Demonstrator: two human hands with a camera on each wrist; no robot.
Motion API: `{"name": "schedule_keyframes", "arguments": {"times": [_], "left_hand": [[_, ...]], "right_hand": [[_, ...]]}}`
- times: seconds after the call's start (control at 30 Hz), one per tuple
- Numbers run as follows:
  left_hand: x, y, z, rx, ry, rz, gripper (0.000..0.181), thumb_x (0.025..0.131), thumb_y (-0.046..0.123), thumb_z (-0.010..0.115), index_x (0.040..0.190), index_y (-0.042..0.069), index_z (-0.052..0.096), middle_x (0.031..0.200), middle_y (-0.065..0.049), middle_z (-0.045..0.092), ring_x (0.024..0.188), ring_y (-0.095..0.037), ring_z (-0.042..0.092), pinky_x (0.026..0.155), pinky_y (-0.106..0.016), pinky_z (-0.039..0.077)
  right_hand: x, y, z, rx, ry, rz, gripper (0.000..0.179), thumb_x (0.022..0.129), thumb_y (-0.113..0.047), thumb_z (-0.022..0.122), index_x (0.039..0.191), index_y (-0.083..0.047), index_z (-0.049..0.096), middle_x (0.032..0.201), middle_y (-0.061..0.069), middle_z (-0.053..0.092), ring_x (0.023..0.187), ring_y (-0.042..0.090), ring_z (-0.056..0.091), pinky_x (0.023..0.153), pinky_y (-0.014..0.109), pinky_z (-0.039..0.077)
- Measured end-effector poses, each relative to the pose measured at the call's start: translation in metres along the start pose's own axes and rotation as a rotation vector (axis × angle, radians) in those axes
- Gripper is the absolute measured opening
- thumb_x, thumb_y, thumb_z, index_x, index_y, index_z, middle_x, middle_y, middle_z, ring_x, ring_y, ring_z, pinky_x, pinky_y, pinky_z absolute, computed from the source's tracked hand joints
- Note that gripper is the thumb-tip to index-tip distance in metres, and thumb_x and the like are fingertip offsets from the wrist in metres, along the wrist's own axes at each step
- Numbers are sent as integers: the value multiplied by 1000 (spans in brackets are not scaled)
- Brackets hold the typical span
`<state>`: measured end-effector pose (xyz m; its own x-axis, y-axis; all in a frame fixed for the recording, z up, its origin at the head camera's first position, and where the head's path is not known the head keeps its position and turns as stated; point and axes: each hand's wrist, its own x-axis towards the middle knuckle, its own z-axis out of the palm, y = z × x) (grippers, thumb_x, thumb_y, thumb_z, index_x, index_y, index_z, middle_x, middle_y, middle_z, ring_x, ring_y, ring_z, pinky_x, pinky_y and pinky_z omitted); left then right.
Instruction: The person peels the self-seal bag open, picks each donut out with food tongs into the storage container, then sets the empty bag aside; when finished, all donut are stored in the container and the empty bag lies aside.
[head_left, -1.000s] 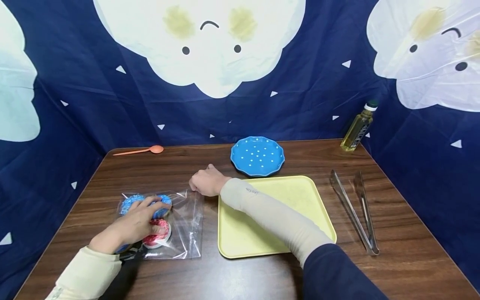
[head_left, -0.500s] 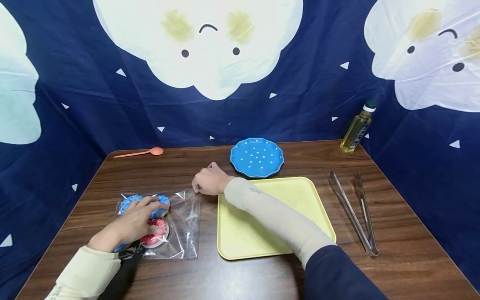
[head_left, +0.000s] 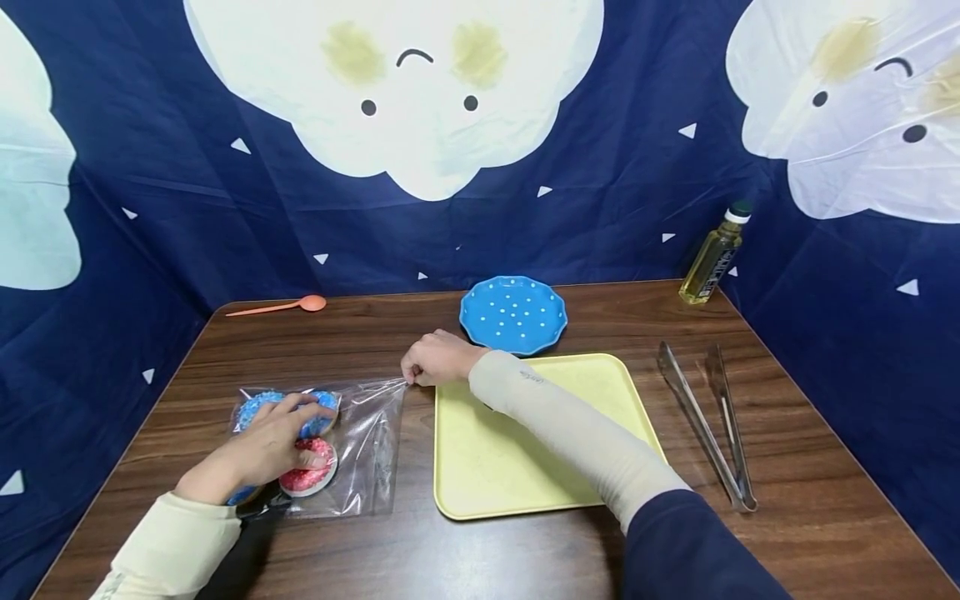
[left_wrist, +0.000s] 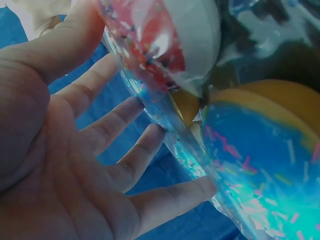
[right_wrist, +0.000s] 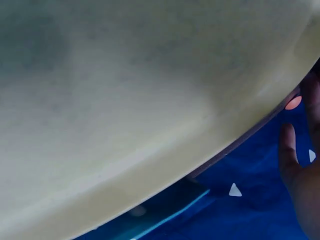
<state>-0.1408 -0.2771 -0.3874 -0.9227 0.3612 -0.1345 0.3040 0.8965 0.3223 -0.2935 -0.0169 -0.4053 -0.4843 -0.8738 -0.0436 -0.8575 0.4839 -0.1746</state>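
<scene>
A clear plastic bag (head_left: 367,454) with several doughnuts lies flat on the left of the table. My left hand (head_left: 273,442) rests over it with fingers spread, the thumb against a pink-and-white doughnut (head_left: 300,481) and the fingertips by a blue-iced one (head_left: 321,423). Up close in the left wrist view, straight fingertips touch the plastic beside a sprinkled blue doughnut (left_wrist: 260,155). At the bag's far right corner, my right hand (head_left: 441,358) pinches the film, which is drawn taut towards it. Only part of that hand shows in the right wrist view; its fingertips are hidden.
A yellow tray (head_left: 517,475) lies right of the bag, under my right forearm. Behind it stands a blue dotted plate (head_left: 513,315). Metal tongs (head_left: 701,417) lie to the right, an oil bottle (head_left: 711,262) leans at the back right corner, and an orange spoon (head_left: 311,303) lies at back left.
My right hand has moved a little to the right, stretching the bag's far corner to a point. The left hand stays on the doughnuts.
</scene>
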Motion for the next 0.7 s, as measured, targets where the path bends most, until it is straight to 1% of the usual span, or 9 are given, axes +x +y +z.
{"name": "schedule_keyframes", "arguments": {"times": [0.07,0.13,0.23,0.3,0.37,0.43,0.5,0.57,0.7], "left_hand": [[-1,0,-1,-5,-2,-8,55,81,25,84,130,9,63,139,-33,44,117,-58,40,89,-72,37],[-1,-1,-1,-5,2,-8,55,81,26,84,129,9,64,139,-33,44,118,-58,39,90,-72,36],[-1,-1,0,-1,8,-4,55,80,27,84,128,9,64,138,-32,45,118,-59,39,91,-72,35],[-1,-1,0,-1,13,5,56,79,27,85,128,9,64,137,-31,46,118,-59,40,91,-72,35],[-1,0,1,-1,14,11,56,78,26,86,128,9,65,137,-31,46,118,-58,40,91,-71,35],[-1,0,1,0,17,14,56,78,25,86,127,9,65,137,-30,47,118,-58,40,91,-71,35],[-1,1,1,1,13,9,55,78,24,86,127,10,65,137,-31,47,118,-59,40,91,-72,35],[-1,2,0,2,5,-1,55,78,24,86,127,10,65,138,-31,45,119,-59,39,91,-73,35],[-1,3,-1,6,-2,-15,54,79,22,86,127,9,65,138,-31,45,119,-59,39,91,-73,35]], "right_hand": [[3,-3,1,7,1,-3,19,90,-5,68,85,-23,73,85,-14,64,78,4,56,73,26,43],[6,-8,2,26,-7,0,24,88,2,63,86,-21,70,89,-12,63,80,6,55,73,24,43],[11,-17,4,63,-29,3,32,83,8,57,93,-20,67,95,-12,63,84,5,54,75,22,43],[13,-23,4,61,-45,7,36,82,6,58,102,-22,68,100,-12,63,88,3,55,80,23,43],[14,-27,6,20,-54,9,39,81,2,61,109,-25,70,103,-15,63,93,1,56,85,26,43],[15,-31,6,-37,-58,8,40,82,-3,63,111,-28,71,102,-18,63,95,-2,56,87,30,41],[15,-33,6,-86,-53,-12,31,86,-7,63,106,-29,73,99,-18,63,91,-1,56,86,33,39],[15,-35,5,-118,-46,-40,23,91,-9,64,98,-28,74,96,-19,63,85,-1,55,84,33,38],[14,-37,3,-165,-15,-96,18,96,-13,64,86,-27,70,90,-19,63,77,1,53,81,32,38]]}}
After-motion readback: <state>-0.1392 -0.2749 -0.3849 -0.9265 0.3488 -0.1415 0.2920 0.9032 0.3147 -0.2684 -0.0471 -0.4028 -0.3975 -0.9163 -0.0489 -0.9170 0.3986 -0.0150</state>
